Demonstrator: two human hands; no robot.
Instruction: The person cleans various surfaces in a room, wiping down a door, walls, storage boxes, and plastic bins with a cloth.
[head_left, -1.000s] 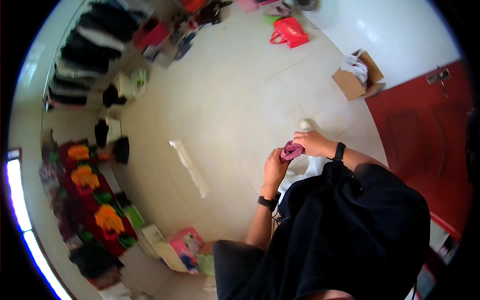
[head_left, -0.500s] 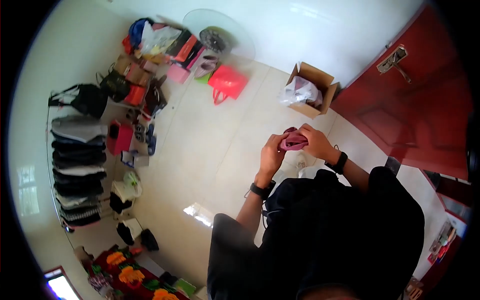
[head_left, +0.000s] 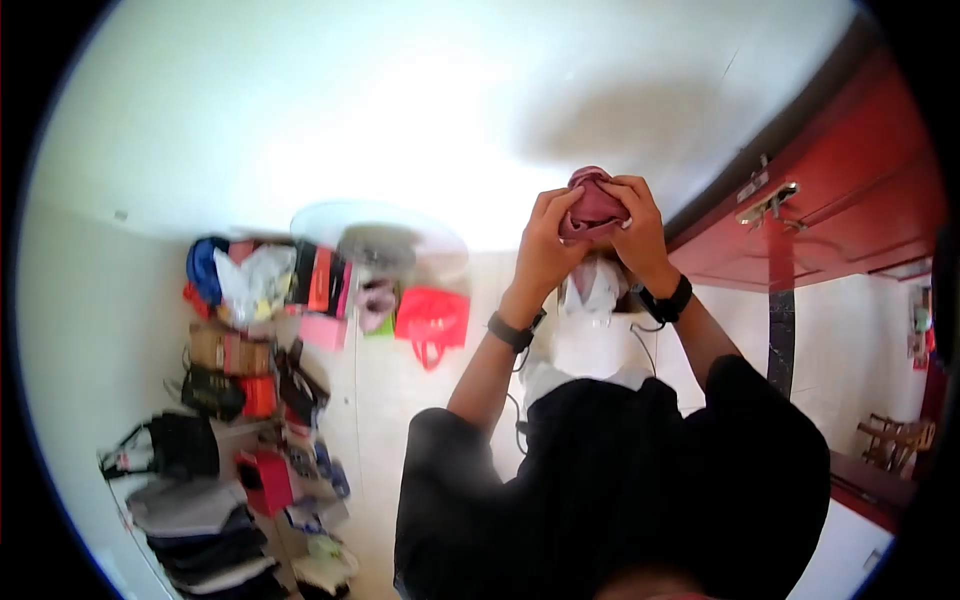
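Observation:
A dark pink cloth item (head_left: 597, 205), bunched and rounded, is gripped from both sides in front of me; its exact kind does not show. My left hand (head_left: 548, 238) is closed on its left edge, thumb pressed into the fabric. On the opposite edge, my right hand (head_left: 643, 228) holds it with curled fingers. Dark bands circle both wrists. Below the hands, a white plastic bag (head_left: 597, 290) is partly covered by my arms, and most of the box around it is hidden.
A red door (head_left: 830, 190) stands to the right. Left of me a red bag (head_left: 432, 318) lies on the floor. Farther left are stacked boxes (head_left: 225, 350), a black bag (head_left: 170, 445) and a row of hung clothes (head_left: 190, 510). A white wall rises ahead.
Both hands have lifted the pink cloth item higher and farther from my body. My view has tilted up and turned, and the open cardboard box now lies mostly behind my hands.

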